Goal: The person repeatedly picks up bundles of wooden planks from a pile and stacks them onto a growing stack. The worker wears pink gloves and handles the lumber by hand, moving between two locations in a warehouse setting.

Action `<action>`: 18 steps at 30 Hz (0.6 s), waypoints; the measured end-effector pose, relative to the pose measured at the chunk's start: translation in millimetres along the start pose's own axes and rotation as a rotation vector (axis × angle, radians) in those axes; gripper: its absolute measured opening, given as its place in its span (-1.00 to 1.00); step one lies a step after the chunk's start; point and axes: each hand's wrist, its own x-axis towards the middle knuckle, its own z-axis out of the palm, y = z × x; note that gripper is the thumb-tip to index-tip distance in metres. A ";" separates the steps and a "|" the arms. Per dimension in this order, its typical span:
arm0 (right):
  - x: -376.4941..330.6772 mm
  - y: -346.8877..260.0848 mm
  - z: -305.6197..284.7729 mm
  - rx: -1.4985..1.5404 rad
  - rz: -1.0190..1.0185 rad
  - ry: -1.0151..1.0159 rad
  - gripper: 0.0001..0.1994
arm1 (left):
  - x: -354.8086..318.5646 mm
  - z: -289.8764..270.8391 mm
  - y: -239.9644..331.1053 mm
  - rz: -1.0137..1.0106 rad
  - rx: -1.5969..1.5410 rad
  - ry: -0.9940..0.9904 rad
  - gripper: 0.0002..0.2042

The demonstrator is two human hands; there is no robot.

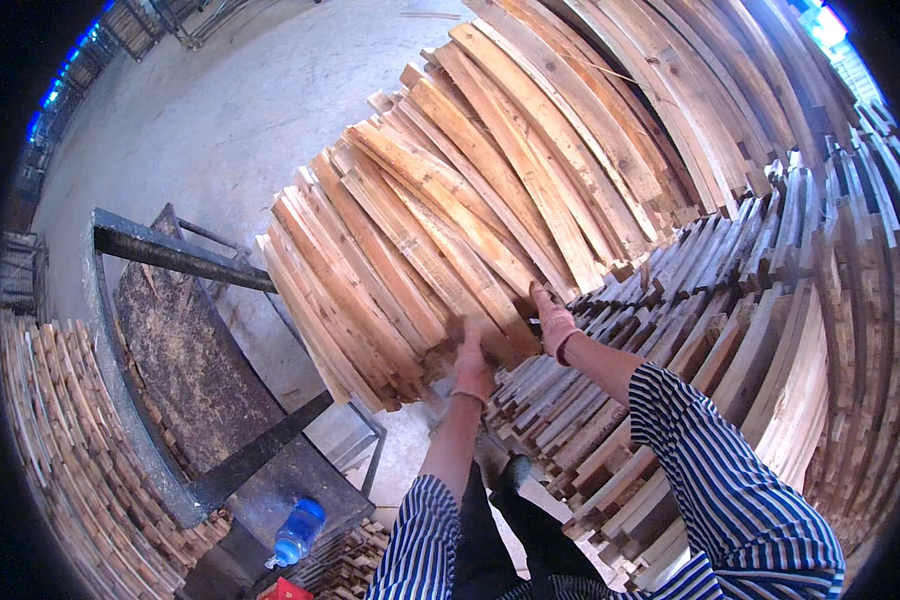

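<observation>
While pressed against the near ends of a bundle of wooden slats (410, 250), both hands meet the wood close together. Left hand (473, 368) flat on the slat ends at the bundle's lower edge, fingers blurred, so cannot tell whether spread or closed. Right hand (553, 322) just to the right of it, on the bundle's lower right corner, fingers pointing up along the wood and lying close together, wrapped in a pinkish glove. Striped sleeves (730, 470) running back from both wrists toward the lower edge.

Bundle itself: long, pale, rough-sawn slats lying side by side, slanting up and to the right from the hands, raised above the floor. Beyond the bundle, up and to the right, more long slats (610, 90) fanned in the same direction. Right of the bundle and below the right hand, a stacked pile of shorter boards (730, 300) with cut ends showing, reaching far to the right. Left of the bundle, a dark metal frame (170, 250) around a dusty dark tabletop (190, 370). Below and left of the bundle, on that frame's near corner, a blue plastic bottle (298, 530) lying tilted. Farther left of the frame, another stack of slat ends (60, 420). Above and left of the bundle, grey concrete floor (230, 110).
</observation>
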 end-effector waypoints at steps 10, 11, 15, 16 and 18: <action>-86.0 -64.0 6.0 0.529 0.015 -0.837 -0.29 | -72.5 2.8 91.9 0.026 0.043 -0.188 -0.37; -84.6 -76.9 16.9 0.564 -0.120 -0.851 -0.26 | -78.4 8.0 99.8 0.049 0.045 -0.161 -0.37; -88.2 -105.1 32.3 -0.119 -0.423 -0.461 -0.09 | -94.0 45.3 106.7 0.127 0.250 0.013 -0.47; -114.5 -120.0 23.5 -0.271 -0.347 -0.389 -0.07 | -113.0 56.0 109.7 0.102 0.234 0.010 -0.46; -174.4 -158.0 -4.1 -0.477 -0.306 -0.374 -0.06 | -153.3 60.5 118.7 0.098 0.194 -0.007 -0.44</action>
